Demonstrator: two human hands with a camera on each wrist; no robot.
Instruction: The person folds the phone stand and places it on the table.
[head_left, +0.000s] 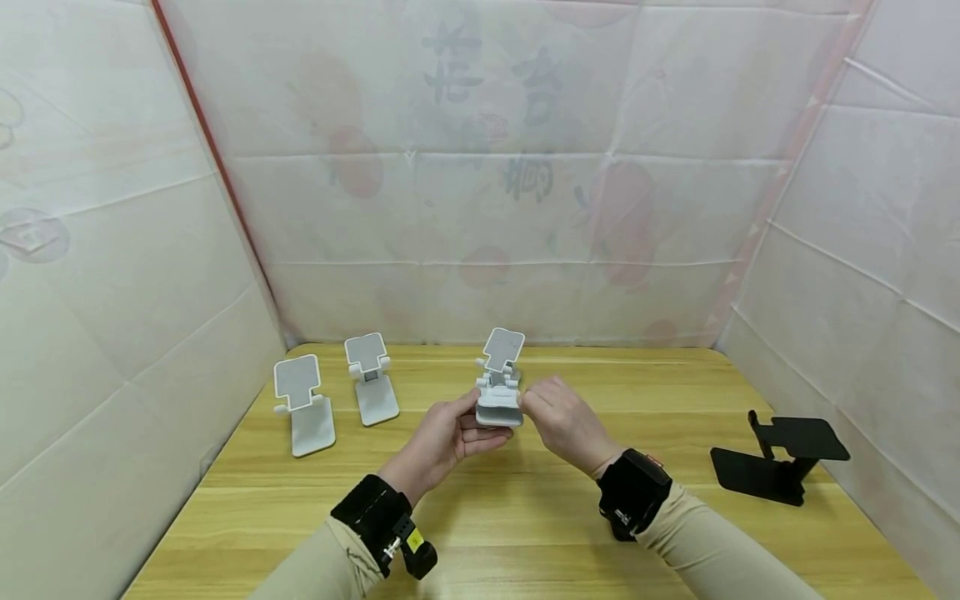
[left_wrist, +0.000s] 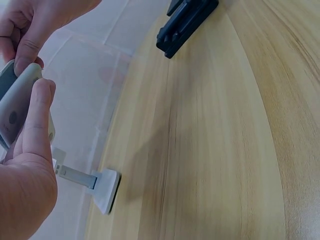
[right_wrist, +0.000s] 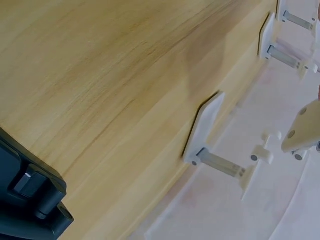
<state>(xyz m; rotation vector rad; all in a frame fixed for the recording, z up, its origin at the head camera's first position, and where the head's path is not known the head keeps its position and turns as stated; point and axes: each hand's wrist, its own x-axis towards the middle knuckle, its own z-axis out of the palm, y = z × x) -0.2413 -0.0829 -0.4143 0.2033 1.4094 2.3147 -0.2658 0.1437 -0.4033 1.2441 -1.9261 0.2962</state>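
Note:
My left hand (head_left: pixel 450 437) holds a white phone stand (head_left: pixel 499 407), thumb at its left side and fingers beneath. At the stand's right edge, my right hand (head_left: pixel 564 418) pinches it between thumb and curled fingers. The left wrist view shows both hands on the held stand (left_wrist: pixel 19 107), with its two plates close together and a gap between them. Only a corner of this stand (right_wrist: pixel 303 129) enters the right wrist view. Just behind it, another white phone stand (head_left: pixel 504 347) stands on the table, its lower part mostly hidden in the head view.
Two more white phone stands, one at the left edge (head_left: pixel 311 429) and one farther back (head_left: pixel 377 400), stand unfolded. A black stand (head_left: pixel 757 475) sits at the right of the wooden table (head_left: pixel 510 533). Pale cloth walls (head_left: pixel 480 208) enclose the back and sides.

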